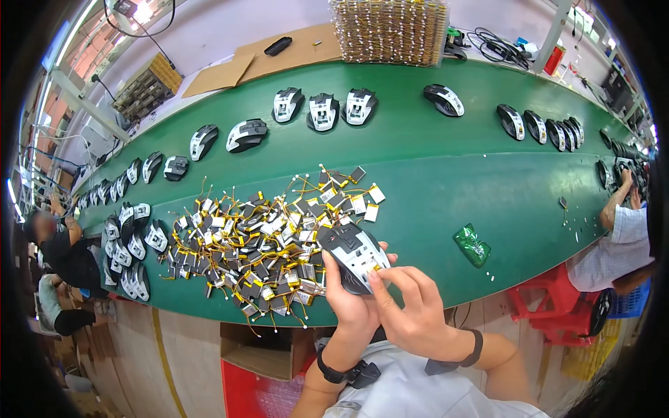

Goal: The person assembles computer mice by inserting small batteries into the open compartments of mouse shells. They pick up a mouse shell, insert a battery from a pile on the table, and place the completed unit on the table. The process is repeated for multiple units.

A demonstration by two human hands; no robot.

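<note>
A half-assembled computer mouse in black and white lies tilted in my left hand, its open compartment facing up. The fingers of that hand wrap round its sides. My right hand bends over the near end of the mouse, thumb and forefinger pressed together at the compartment. A speck of yellow shows by those fingertips; what they pinch is too small to make out. Just left of the mouse spreads a heap of small battery packs, silver and dark, with yellow tape and thin wires ending in white plugs.
On the green table, more mice stand in a row along the far side, and a cluster of mice sits at left. A green bag lies to the right. Co-workers sit at both ends; a red stool stands at right.
</note>
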